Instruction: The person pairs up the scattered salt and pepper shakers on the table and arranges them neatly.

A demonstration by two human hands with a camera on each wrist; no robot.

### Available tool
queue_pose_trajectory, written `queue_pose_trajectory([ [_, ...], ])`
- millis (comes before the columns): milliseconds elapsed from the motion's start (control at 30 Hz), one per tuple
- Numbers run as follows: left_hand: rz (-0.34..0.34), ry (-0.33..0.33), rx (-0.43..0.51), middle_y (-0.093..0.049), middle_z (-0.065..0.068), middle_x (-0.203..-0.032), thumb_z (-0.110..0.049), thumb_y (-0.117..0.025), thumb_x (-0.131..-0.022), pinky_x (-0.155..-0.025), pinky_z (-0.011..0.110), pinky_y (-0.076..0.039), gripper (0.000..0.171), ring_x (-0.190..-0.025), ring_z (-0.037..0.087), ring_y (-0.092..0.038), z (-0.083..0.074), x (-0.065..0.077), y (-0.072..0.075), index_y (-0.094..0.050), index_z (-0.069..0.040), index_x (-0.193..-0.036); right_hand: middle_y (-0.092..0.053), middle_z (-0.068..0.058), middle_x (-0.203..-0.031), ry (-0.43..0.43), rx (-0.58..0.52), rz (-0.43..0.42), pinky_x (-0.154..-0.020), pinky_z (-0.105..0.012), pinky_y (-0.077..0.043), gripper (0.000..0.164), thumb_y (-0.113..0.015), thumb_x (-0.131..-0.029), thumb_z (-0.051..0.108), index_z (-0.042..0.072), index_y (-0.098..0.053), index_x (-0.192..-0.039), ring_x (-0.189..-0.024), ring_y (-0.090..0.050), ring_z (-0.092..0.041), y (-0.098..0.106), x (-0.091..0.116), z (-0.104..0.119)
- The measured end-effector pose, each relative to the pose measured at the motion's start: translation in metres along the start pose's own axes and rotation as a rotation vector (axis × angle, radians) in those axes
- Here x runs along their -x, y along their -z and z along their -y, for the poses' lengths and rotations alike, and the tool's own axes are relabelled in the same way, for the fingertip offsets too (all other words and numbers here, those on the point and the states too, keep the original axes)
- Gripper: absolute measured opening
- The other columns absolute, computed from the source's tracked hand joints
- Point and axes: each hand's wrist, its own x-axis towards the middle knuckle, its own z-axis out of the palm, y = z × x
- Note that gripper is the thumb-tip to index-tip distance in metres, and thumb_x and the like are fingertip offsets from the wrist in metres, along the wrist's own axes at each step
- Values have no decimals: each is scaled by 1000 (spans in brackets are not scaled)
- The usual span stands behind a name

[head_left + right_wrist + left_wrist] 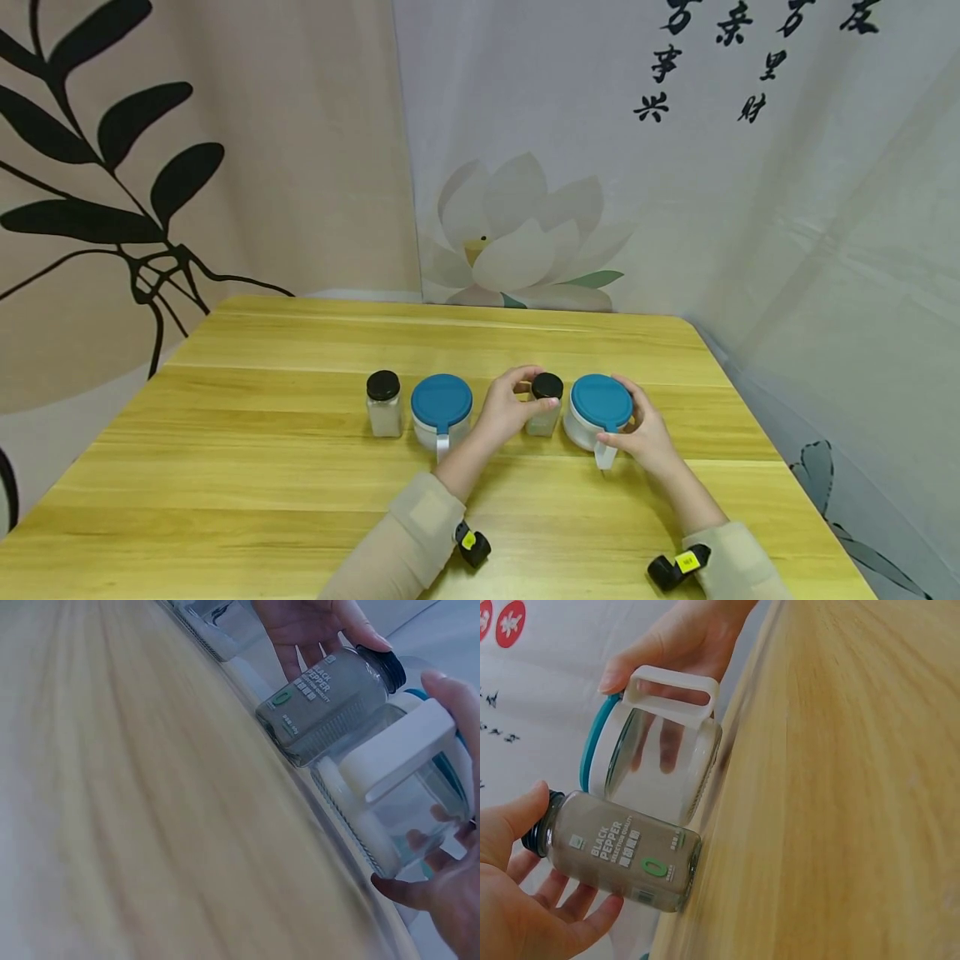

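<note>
My left hand (pixel 516 407) holds a small glass jar labelled black pepper (pixel 622 851), its thumb by the black lid and its fingers curled behind the glass. Beside it, my right hand (pixel 647 427) grips a clear glass canister (pixel 601 402) with a blue lid and white handle. In the right wrist view, that thumb lies near the lid while the fingers (pixel 401 891) wrap the glass side; something white shows low inside the canister. Both containers stand upright, close together on the wooden table (pixel 300 500).
To the left stand a second black-lidded jar (pixel 385 408) and a second blue-lidded canister (pixel 442 402), the latter just beside my left forearm. Behind the table's far edge hangs a printed curtain (pixel 525 125) with a lotus and dark characters.
</note>
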Motion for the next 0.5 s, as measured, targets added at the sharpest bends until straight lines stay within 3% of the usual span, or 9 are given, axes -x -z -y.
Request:
queue_pose_trajectory([
  [133,-3,11,0,-61,6,-115,-14,-81,-78,-77,35,-51,50,-102,27,-55,0,0,-1,-63,-6,-123,-41,-23,-136,2,-10,5,-85,-21,-46,89,-76,-72,-11,-3,-27,-146,-111,-49,-6,0,1,-1],
  [500,-12,22,9,-60,6,-114,-14,-81,-78,-78,36,-51,49,-104,27,-55,-1,1,-2,-63,-6,-122,-45,-9,-131,5,-28,0,-84,-21,-47,89,-76,-71,-11,-6,-26,-145,-110,-50,-7,0,2,-3],
])
